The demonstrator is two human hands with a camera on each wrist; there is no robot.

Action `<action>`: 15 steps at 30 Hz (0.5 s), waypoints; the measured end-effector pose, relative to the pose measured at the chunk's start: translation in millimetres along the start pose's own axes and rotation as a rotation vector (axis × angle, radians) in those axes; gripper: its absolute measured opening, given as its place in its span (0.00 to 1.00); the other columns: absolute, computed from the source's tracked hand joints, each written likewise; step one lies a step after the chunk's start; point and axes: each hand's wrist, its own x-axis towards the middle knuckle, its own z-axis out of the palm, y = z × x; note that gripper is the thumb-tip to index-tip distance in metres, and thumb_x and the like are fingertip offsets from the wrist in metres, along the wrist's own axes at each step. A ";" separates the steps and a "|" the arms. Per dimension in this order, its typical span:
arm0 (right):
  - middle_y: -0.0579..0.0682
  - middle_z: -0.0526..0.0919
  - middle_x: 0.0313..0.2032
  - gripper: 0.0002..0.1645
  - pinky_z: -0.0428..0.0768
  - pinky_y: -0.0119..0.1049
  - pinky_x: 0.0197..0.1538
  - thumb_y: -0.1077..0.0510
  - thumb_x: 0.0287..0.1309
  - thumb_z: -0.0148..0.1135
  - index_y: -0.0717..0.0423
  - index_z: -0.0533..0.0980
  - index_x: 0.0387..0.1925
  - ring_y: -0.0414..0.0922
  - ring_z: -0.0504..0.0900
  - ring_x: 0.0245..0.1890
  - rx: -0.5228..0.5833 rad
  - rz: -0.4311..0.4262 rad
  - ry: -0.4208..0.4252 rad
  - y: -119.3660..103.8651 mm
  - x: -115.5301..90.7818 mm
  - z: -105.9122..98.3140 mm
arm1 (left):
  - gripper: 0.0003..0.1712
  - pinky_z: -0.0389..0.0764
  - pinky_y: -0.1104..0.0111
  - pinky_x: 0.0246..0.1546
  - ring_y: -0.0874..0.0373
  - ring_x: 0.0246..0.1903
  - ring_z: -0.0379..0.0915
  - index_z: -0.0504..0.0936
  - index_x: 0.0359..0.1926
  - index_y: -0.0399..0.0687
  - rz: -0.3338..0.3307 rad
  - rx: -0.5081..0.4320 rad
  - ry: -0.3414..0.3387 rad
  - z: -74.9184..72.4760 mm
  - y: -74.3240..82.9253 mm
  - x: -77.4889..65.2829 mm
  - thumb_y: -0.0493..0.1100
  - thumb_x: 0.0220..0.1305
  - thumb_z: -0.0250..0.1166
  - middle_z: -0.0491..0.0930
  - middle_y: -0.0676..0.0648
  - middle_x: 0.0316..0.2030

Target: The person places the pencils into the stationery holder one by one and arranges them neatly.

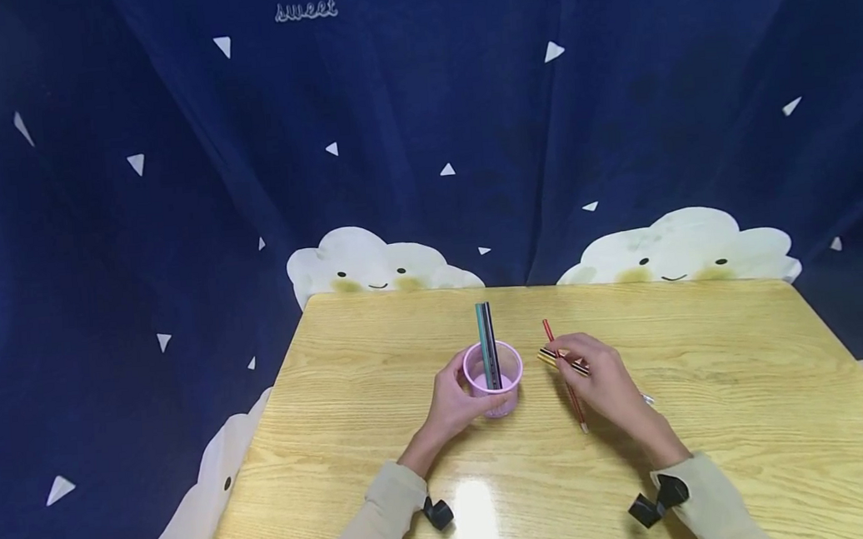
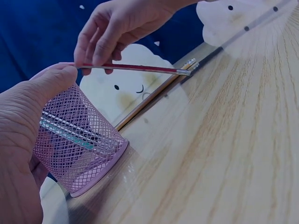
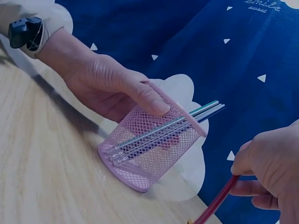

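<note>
My left hand (image 1: 450, 402) grips a pink mesh pencil cup (image 1: 501, 410) standing on the table, thumb over the near side of its wall. Several pencils (image 1: 485, 332), teal and dark ones among them, lean inside it and stick up past the rim. To the right of the cup, my right hand (image 1: 601, 376) pinches a red pencil (image 2: 140, 68) between thumb and fingers, slanting above the table. Beneath that hand lie a yellow pencil (image 1: 547, 360) and a dark one, partly covered by it. Their far ends show in the left wrist view.
The light wood table (image 1: 376, 332) has its back edge against a dark blue curtain (image 1: 419, 95) printed with clouds and white triangles. Black wrist devices sit at both cuffs, the left one (image 1: 439, 514) and the right one (image 1: 658, 500).
</note>
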 end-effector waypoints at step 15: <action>0.55 0.88 0.44 0.21 0.85 0.44 0.34 0.76 0.56 0.71 0.58 0.84 0.49 0.44 0.87 0.31 0.024 -0.033 0.045 -13.0 18.1 -5.0 | 0.49 0.79 0.53 0.65 0.49 0.60 0.79 0.77 0.68 0.46 0.019 -0.019 0.005 -0.2 -2.2 0.8 0.38 0.42 0.88 0.83 0.45 0.60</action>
